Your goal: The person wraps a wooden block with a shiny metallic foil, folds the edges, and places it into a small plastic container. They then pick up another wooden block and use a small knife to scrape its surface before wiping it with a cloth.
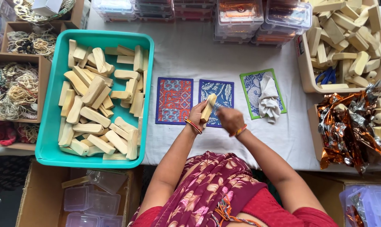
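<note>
My left hand (pixel 197 114) grips a pale wooden block (pixel 208 107), held upright over the blue patterned mat (pixel 217 96) in the middle of the white table. My right hand (pixel 229 119) is closed and pressed against the block's lower right side; whether it holds anything small is hidden. A red and blue patterned mat (pixel 174 101) lies just left of my hands. A green-edged mat (pixel 252 86) lies to the right with a crumpled white cloth (pixel 268 100) on it.
A teal tray (pixel 51 126) at the left holds several wooden blocks. A cream bin (pixel 305 63) at the right holds more blocks. Crumpled orange foil (pixel 346 130) sits at the right edge. Clear plastic boxes (pixel 241 17) line the back. Bead trays (pixel 13 88) stand far left.
</note>
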